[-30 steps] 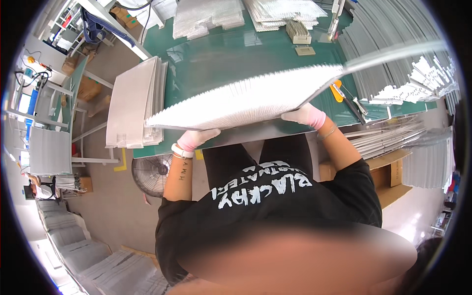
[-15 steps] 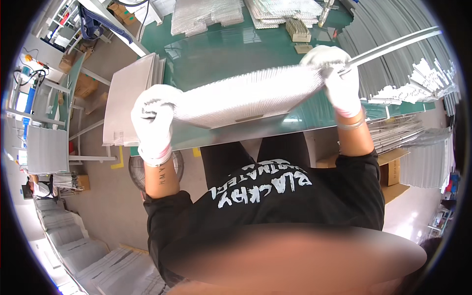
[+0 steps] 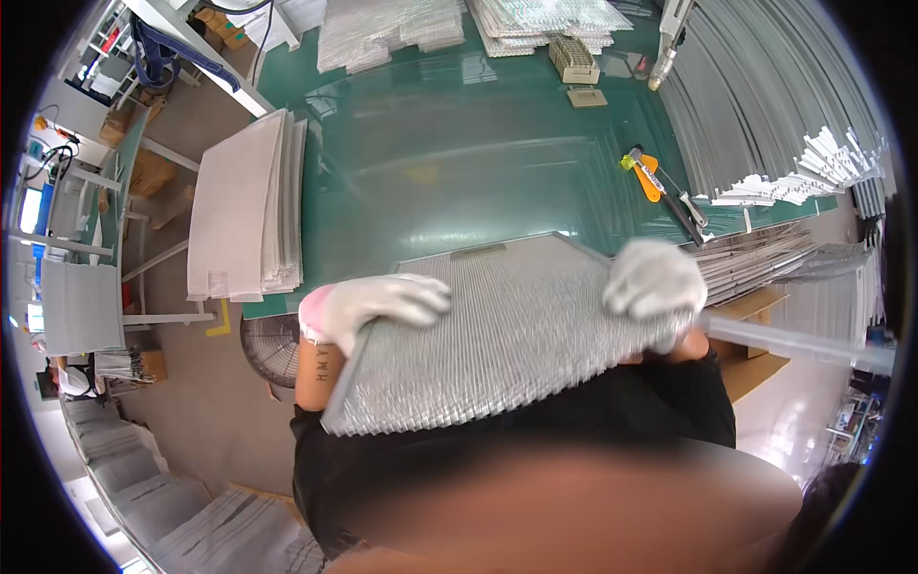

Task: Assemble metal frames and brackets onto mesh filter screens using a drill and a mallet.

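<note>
A silvery grey pleated mesh panel (image 3: 488, 325) is tilted against the table's near edge, its zigzag end close to my chest. My left hand (image 3: 382, 304), in a white glove with a pink cuff, grips the panel's left side with fingers over the top. At the panel's right side, my gloved right hand (image 3: 655, 282) is closed round the edge, a little blurred. A long pale strip (image 3: 803, 342) runs out to the right from beside this hand; whether it is joined to the panel cannot be seen.
On the green table (image 3: 449, 182) lie a hammer (image 3: 669, 196), an orange-handled tool (image 3: 648, 180) and a wrench (image 3: 693, 209). White sheets (image 3: 244, 206) stand at left. Pleated stacks (image 3: 387, 33), a slotted beige box (image 3: 574, 62) and long grey strips (image 3: 775, 105) lie behind and right.
Both hands have drawn the pleated panel toward my body and tipped it, so its face now shows. The pale strip has swung from far right to near right, uncovering the tools.
</note>
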Tool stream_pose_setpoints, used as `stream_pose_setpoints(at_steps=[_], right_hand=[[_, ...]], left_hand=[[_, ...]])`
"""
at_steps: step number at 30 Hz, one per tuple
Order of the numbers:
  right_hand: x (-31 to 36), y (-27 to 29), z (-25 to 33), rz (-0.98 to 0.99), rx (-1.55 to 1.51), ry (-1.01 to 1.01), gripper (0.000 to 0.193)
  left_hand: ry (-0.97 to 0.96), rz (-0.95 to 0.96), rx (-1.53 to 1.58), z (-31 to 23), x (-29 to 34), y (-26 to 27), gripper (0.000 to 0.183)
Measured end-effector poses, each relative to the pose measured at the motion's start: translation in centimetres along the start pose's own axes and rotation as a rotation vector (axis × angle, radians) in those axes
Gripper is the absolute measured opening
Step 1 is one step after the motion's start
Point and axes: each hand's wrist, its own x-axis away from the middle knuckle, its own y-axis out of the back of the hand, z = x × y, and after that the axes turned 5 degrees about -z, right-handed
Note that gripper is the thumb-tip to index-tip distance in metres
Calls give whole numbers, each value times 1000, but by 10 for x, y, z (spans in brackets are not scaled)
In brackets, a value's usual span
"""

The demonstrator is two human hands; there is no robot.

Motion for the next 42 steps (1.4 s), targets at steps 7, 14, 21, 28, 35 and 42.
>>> stream_pose_setpoints(at_steps=[7, 14, 21, 28, 35, 42], right_hand=[[45, -2, 25, 118, 135, -29, 23], [59, -8, 19, 79, 105, 39, 19], [37, 8, 5, 162, 39, 38, 29], [-29, 3, -31, -230, 64, -117, 17], [-81, 1, -50, -226, 183, -220, 11], [-52, 3, -68, -361, 58, -151, 20]], left_hand=[[680, 227, -10, 43, 14, 10, 122], [880, 385, -362, 128, -41, 0, 94], [908, 262, -336, 124, -72, 16, 72], [67, -5, 62, -46, -59, 35, 71], [-78, -1220, -840, -51, -50, -7, 15], [-187, -1060, -874, -39, -65, -17, 26]])
